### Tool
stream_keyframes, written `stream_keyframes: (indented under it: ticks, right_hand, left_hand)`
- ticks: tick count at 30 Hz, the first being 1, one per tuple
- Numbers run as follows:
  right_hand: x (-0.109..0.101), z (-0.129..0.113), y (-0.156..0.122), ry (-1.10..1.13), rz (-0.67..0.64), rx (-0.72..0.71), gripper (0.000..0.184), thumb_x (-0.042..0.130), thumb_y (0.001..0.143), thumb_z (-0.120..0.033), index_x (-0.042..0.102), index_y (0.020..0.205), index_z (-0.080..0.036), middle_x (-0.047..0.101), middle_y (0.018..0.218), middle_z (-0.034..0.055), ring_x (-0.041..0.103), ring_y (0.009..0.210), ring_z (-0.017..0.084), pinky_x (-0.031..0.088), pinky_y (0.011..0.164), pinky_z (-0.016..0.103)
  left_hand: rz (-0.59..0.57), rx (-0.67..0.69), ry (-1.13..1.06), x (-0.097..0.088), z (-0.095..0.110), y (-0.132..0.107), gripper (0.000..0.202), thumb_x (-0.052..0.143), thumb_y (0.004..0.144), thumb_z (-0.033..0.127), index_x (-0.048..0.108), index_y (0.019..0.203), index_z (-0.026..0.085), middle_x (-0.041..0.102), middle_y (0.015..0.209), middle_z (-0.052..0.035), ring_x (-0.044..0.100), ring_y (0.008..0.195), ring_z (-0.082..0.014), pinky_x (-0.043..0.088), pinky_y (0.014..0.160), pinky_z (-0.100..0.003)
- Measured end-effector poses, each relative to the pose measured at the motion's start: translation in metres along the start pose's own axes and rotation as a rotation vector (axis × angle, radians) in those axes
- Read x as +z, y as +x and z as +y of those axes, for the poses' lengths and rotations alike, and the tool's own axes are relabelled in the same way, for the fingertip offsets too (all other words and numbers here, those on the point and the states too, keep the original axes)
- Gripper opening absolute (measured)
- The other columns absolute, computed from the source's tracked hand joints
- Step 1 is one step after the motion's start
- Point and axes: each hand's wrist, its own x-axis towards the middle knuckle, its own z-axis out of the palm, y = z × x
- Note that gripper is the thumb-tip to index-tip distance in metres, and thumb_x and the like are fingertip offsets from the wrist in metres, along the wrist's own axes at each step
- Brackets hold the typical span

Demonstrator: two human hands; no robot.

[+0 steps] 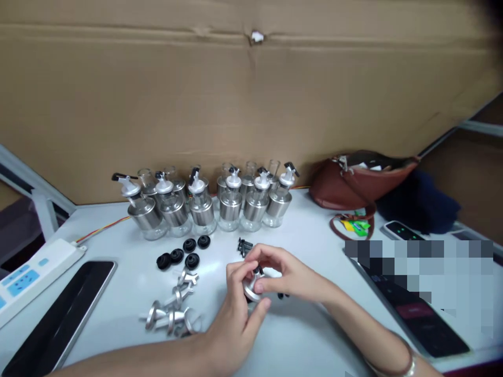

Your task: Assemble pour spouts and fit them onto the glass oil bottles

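Observation:
Low over the table, my left hand [236, 314] curls its fingers around a silver pourer cap [251, 292] with a small black part at its top. My right hand [277, 269] pinches the same cap from the other side. Its underside is partly hidden by my fingers. Just beyond my right fingertips lie small black pieces [245, 246]. Left of my hands are several loose silver pourer caps [173, 317]. Black ringed stoppers [190, 261] lie behind those caps. A row of glass bottles with steel bands [202, 212] stands farther back, the front ones topped with white-looking pourers and black levers.
A brown bag [334, 183] with a strap sits at the back right, near green and yellow packets [357, 226]. At right lies a dark phone-like device [416, 309]. A black phone [63, 314] and a white power strip [35, 277] occupy the left. Cardboard [176, 104] walls the back.

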Motion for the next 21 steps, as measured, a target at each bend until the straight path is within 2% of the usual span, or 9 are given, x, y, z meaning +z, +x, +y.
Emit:
stream_keyframes:
  ticks: [2, 5, 8, 10, 12, 17, 21]
  right_hand:
    - [0.0, 0.001, 0.001, 0.057, 0.065, -0.061, 0.024, 0.077, 0.072, -0.03, 0.059, 0.078, -0.016, 0.062, 0.084, 0.0017, 0.057, 0.079, 0.014, 0.044, 0.077, 0.028]
    - [0.0, 0.002, 0.002, 0.098, 0.116, -0.1, 0.026, 0.073, 0.077, -0.038, 0.06, 0.082, -0.016, 0.063, 0.089, 0.0045, 0.058, 0.084, 0.017, 0.044, 0.078, 0.029]
    - [0.0, 0.005, 0.003, 0.106, 0.202, -0.15, 0.028, 0.072, 0.077, -0.041, 0.058, 0.081, -0.017, 0.063, 0.086, 0.0038, 0.058, 0.08, 0.016, 0.044, 0.075, 0.028]
    - [-0.001, 0.008, 0.004, 0.116, 0.258, -0.185, 0.027, 0.072, 0.078, -0.041, 0.057, 0.077, -0.018, 0.061, 0.077, 0.0012, 0.056, 0.072, 0.014, 0.044, 0.069, 0.025]
    - [-0.004, 0.011, 0.004, 0.119, 0.328, -0.211, 0.027, 0.071, 0.079, -0.041, 0.058, 0.076, -0.018, 0.06, 0.072, -0.0001, 0.054, 0.069, 0.012, 0.043, 0.066, 0.023]
    - [-0.015, 0.011, 0.006, 0.105, 0.503, -0.275, 0.026, 0.068, 0.08, -0.045, 0.063, 0.089, -0.021, 0.062, 0.085, 0.0017, 0.055, 0.072, 0.014, 0.046, 0.069, 0.026]
    - [-0.026, 0.006, 0.005, 0.027, 0.624, -0.355, 0.028, 0.068, 0.079, -0.048, 0.062, 0.085, -0.022, 0.062, 0.088, 0.0022, 0.056, 0.073, 0.014, 0.047, 0.068, 0.026]
  left_hand:
    - [-0.031, 0.04, 0.057, -0.005, 0.007, 0.006, 0.054, 0.037, 0.09, 0.015, 0.014, 0.135, 0.032, 0.027, 0.128, -0.0104, 0.035, 0.129, -0.0248, 0.035, 0.108, -0.048]
    - [-0.127, 0.074, 0.122, -0.014, 0.013, 0.016, 0.068, 0.038, 0.087, 0.012, 0.007, 0.144, 0.031, 0.022, 0.134, -0.012, 0.031, 0.135, -0.0269, 0.033, 0.11, -0.049]
    - [-0.207, 0.094, 0.204, -0.027, 0.02, 0.024, 0.077, 0.044, 0.084, 0.014, 0.003, 0.147, 0.031, 0.021, 0.14, -0.0126, 0.038, 0.131, -0.0277, 0.037, 0.108, -0.047]
    - [-0.245, 0.106, 0.281, -0.036, 0.029, 0.027, 0.074, 0.047, 0.084, 0.017, 0.009, 0.147, 0.03, 0.025, 0.141, -0.0124, 0.045, 0.126, -0.0278, 0.041, 0.104, -0.046]
    - [-0.261, 0.104, 0.358, -0.047, 0.043, 0.029, 0.063, 0.046, 0.086, 0.02, 0.022, 0.144, 0.029, 0.03, 0.141, -0.0117, 0.048, 0.123, -0.0283, 0.042, 0.103, -0.047]
    - [-0.166, 0.155, 0.479, -0.071, 0.073, 0.039, 0.042, 0.043, 0.09, 0.022, 0.042, 0.131, 0.027, 0.042, 0.133, -0.0098, 0.055, 0.112, -0.0254, 0.046, 0.096, -0.045]
    - [-0.038, 0.229, 0.504, -0.092, 0.084, 0.052, 0.027, 0.042, 0.093, 0.026, 0.048, 0.119, 0.024, 0.05, 0.121, -0.0082, 0.057, 0.104, -0.0223, 0.047, 0.091, -0.041]
